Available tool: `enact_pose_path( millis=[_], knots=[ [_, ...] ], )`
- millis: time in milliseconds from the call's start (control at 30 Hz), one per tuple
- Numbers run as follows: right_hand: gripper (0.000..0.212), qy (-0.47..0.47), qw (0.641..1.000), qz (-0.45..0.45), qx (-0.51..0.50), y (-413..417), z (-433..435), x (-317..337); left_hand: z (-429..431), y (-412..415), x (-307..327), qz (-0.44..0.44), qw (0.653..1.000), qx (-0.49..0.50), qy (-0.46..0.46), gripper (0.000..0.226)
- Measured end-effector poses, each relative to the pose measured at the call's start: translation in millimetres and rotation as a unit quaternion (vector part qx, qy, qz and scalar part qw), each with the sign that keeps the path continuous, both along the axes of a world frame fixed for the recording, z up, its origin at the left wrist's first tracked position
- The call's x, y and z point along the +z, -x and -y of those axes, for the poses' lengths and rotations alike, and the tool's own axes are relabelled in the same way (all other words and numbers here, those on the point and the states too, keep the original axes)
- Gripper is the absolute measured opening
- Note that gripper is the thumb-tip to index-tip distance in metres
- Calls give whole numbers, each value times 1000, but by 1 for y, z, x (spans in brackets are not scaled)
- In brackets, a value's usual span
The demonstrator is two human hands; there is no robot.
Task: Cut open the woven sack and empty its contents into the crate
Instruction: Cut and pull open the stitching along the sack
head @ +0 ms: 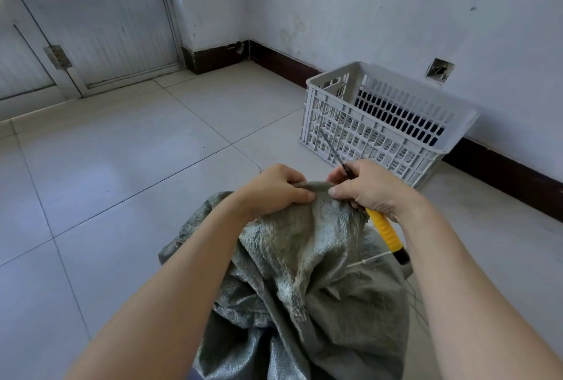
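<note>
Left hand point(274, 188) and right hand point(365, 191) pinch the sack point(304, 258) mouth; right fingers point(359, 170) also grip the knife point(385, 230), blade seemingly pointing toward the crate point(380, 148).

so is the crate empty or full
Empty, as far as shows: the crate stands upright, and inside only its bare slotted sides and floor appear.

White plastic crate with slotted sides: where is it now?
In the head view the white slotted crate stands on the tiled floor to the right, by the wall's dark skirting, just beyond the right hand gripping a yellow-handled knife.
</note>
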State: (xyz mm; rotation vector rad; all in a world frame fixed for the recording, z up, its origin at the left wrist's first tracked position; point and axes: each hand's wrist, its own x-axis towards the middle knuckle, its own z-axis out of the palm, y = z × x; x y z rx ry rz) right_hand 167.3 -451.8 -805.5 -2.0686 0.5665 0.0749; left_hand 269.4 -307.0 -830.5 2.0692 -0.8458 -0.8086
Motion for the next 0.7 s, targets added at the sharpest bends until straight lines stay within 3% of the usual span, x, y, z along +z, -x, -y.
enact_pose_path(
  millis=[133, 333, 500, 700],
  knots=[
    [10, 4, 999, -35, -2, 3, 6, 0, -9, -6, 3, -147, 988, 18, 52, 14],
    [15, -53, 998, -8, -26, 2, 6, -3, -9, -9, 1, -145, 987, 48, 43, 9],
    [13, -34, 999, -6, -31, 0, 4, -5, -12, -8, 1, -161, 986, 20, 27, 6],
    [11, -15, 999, 16, -41, -4, 2, -9, -7, -7, 0, -161, 985, 61, 24, 3]
  ],
)
